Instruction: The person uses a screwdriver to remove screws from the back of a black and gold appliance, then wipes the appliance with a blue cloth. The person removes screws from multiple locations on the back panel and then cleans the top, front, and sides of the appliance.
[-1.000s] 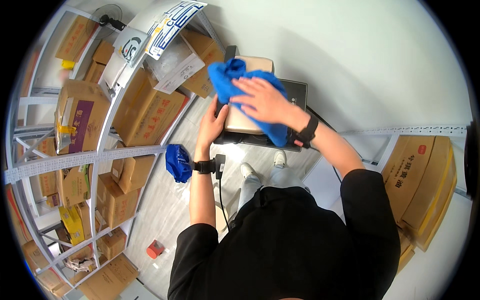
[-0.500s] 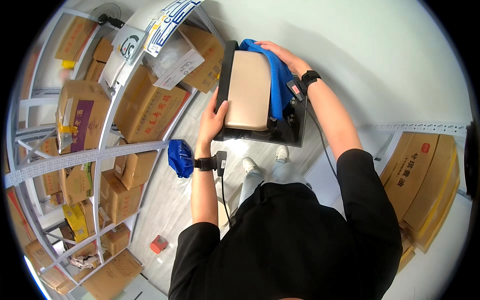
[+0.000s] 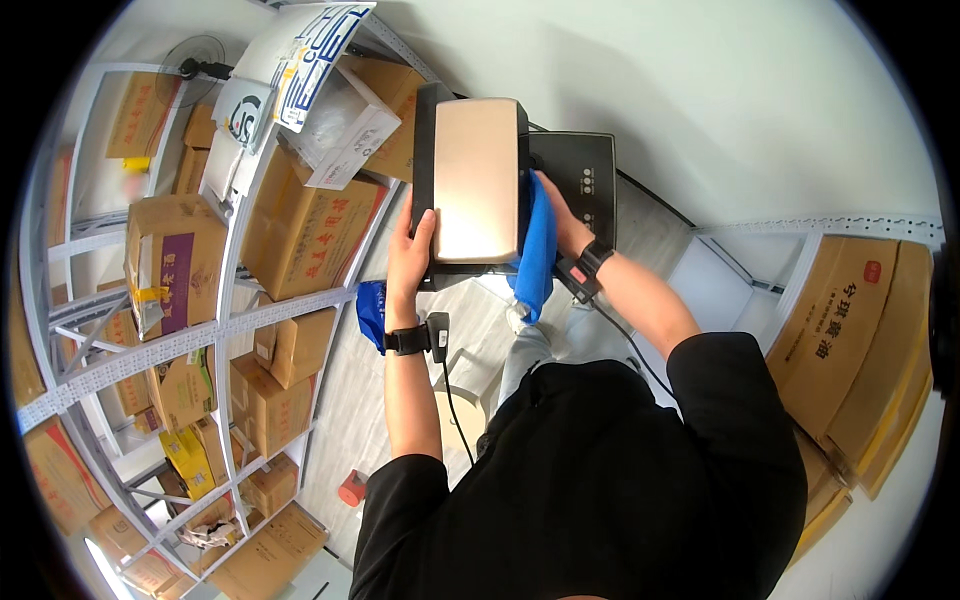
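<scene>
A box-shaped appliance [image 3: 477,180] with a beige-gold face and black sides stands in front of me; its exact kind I cannot make out. Against its near left edge my left hand [image 3: 408,252] grips the black side, the thumb on the front. My right hand [image 3: 568,225] clasps a blue cloth [image 3: 538,250] along the appliance's right side, near its lower corner. Part of the cloth hangs down, and some fingers are hidden behind it. Under and to the right of the appliance is a black flat-topped unit [image 3: 570,160] with small round markings.
Metal shelving [image 3: 130,355] full of cardboard boxes fills the left. More cartons [image 3: 835,340] stand on a right-hand shelf. On the floor are a blue bag [image 3: 371,315], a round beige stool [image 3: 460,415] and a red object [image 3: 352,488]. Cables trail from both wrist straps.
My right hand has brought the blue cloth from the far right edge toward me, down the right side. The appliance has shifted left, uncovering more of the black unit.
</scene>
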